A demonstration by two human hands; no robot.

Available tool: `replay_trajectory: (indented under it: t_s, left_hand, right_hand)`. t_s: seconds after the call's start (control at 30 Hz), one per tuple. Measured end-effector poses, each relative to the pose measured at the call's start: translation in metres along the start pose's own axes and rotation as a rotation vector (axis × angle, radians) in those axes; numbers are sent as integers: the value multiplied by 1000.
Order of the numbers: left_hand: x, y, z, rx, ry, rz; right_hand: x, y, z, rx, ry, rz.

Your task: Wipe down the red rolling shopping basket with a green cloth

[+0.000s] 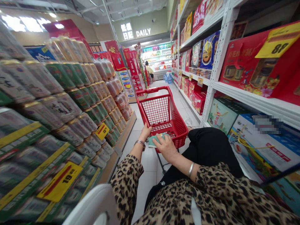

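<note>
A red plastic shopping cart (180, 122) stands in front of me, its basket showing a lattice of square holes. My left hand (145, 132) is closed around the cart's near left rim. Under my right hand (166, 146) a folded pale green cloth (152, 142) is pressed against the near side of the cart. The fingers of that hand curl over the cloth. A watch is on my left wrist and a silver bangle on my right.
Stacked drink cans (63, 107) with yellow price tags line the left side. White shelving (212, 73) with red gift boxes (253, 62) runs along the right. A tiled aisle leads to a lit cooler (156, 57), where a person (148, 68) is. A white chair back (95, 203) is at lower left.
</note>
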State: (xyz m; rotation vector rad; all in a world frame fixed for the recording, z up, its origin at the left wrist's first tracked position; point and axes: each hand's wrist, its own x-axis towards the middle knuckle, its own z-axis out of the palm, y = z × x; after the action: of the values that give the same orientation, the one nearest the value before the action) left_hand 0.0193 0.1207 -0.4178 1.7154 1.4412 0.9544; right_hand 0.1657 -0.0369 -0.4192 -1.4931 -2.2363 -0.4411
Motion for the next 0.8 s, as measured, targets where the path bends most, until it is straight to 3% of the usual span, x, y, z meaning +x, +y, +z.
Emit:
replay_trajectory:
  t_s: [0.13,0.4,0.5,0.6,0.7,0.8]
  left_hand:
    - [5,7,-6,-13,-62,-3]
    - [12,15,-25,9,-156,-23]
    - [13,20,-36,76,-71,-80]
    - [2,23,-41,150,105,-151]
    - [-24,19,-33,157,257,-201]
    - [-55,9,-15,84,333,-245]
  right_hand:
    - [3,0,-4,5,-23,21]
    - [-39,62,-32,-94,-97,92]
    - [-47,69,-38,-88,-106,65]
    - [-43,59,-35,-59,-94,54]
    - [-28,38,-25,-31,-80,73]
    - [-9,18,-16,-3,-77,98]
